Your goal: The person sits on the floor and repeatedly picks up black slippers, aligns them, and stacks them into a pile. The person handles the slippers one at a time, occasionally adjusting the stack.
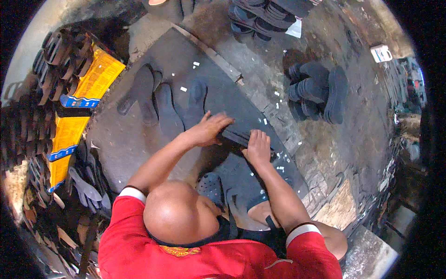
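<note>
A dark, layered, sole-like piece [236,136] lies slantwise between my hands, just above or on the dark mat [134,158]. My left hand [211,130] is over its left end, fingers stretched out and slightly blurred. At the other end, my right hand [258,148] has bent fingers over the piece and the thumb on its near side. Whether it is one sole or several pressed together, I cannot tell. To the left of my hands, dark shoe soles lie on the mat, among them one sole [170,109] and another sole [197,97].
Stacked soles [320,90] stand on the floor at right, with more soles [260,16] at the far edge. Yellow-and-blue packaging [100,72] and piled dark soles [65,51] line the left. A white jug [381,54] stands far right. White scraps dot the mat.
</note>
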Motion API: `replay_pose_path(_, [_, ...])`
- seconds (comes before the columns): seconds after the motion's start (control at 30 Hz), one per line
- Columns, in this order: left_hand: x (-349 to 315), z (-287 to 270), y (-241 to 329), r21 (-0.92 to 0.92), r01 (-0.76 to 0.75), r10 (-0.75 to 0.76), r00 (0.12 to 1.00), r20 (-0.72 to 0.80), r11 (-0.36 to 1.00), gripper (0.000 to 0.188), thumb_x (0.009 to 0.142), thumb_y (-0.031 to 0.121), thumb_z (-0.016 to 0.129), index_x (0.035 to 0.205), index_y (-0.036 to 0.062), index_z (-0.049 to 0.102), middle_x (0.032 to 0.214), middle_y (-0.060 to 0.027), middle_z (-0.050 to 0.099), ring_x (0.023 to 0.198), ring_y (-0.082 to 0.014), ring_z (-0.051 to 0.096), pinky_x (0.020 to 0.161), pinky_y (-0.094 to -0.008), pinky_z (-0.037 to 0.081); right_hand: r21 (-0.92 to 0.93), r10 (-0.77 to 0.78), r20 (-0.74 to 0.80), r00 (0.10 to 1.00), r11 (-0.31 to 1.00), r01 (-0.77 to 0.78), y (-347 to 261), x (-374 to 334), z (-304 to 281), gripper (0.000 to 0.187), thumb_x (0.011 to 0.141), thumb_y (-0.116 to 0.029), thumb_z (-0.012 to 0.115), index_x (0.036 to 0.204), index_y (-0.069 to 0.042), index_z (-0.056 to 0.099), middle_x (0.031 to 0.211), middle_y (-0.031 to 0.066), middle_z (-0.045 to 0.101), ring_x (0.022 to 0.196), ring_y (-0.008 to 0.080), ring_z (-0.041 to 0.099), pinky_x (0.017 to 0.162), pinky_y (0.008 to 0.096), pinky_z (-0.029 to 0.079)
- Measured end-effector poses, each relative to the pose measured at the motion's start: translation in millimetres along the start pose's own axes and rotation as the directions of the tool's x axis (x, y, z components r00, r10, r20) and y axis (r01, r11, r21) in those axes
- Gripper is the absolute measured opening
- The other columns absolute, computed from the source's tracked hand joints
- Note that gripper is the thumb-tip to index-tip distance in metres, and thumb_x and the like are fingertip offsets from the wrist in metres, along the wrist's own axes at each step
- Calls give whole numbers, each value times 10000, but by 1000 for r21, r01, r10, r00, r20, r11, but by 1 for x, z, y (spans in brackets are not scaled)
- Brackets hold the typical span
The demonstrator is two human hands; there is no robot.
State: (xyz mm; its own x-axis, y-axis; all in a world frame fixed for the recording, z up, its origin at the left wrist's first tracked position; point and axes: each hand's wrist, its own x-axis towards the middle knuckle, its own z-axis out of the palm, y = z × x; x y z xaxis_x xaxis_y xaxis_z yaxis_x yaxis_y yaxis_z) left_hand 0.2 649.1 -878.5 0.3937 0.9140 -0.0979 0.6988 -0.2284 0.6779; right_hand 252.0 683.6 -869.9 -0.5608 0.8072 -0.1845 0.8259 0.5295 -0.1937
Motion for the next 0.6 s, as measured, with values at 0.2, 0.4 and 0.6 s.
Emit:
replay_pose_path(0.2, [20, -71, 85, 3, -310, 308, 943, -123, 951, 570, 725, 236, 846, 1203, 69, 583, 1136, -135, 616, 1110, -377, 574, 959, -506, 446, 651, -83, -170, 982, 738, 176, -1, -15, 10, 676, 704, -111, 802, 1299, -55, 487, 1195, 189, 587, 1190, 411, 550, 1038, 480, 441])
replay_pose_path(0.4, [18, -66, 77, -137, -296, 243, 920, -307, 946, 532, 643, 159, 882, 1066, 39, 582, 1034, -153, 568, 1041, -389, 562, 908, -469, 449, 492, -59, -200, 978, 857, 153, 10, -2, 11, 639, 718, -275, 871, 1226, -38, 566, 1149, 165, 616, 1099, 379, 592, 979, 480, 453])
replay_pose_path(0.6, [-12, 10, 0, 455, 238, -196, 971, -139, 858, 670, 744, 265, 838, 1270, -3, 520, 1185, -157, 556, 1227, -323, 541, 1132, -651, 285, 66, -152, 35, 988, 987, 149, 5, 2, -3, 665, 699, -352, 860, 1215, -32, 588, 1131, 119, 624, 1122, 302, 575, 937, 450, 422])
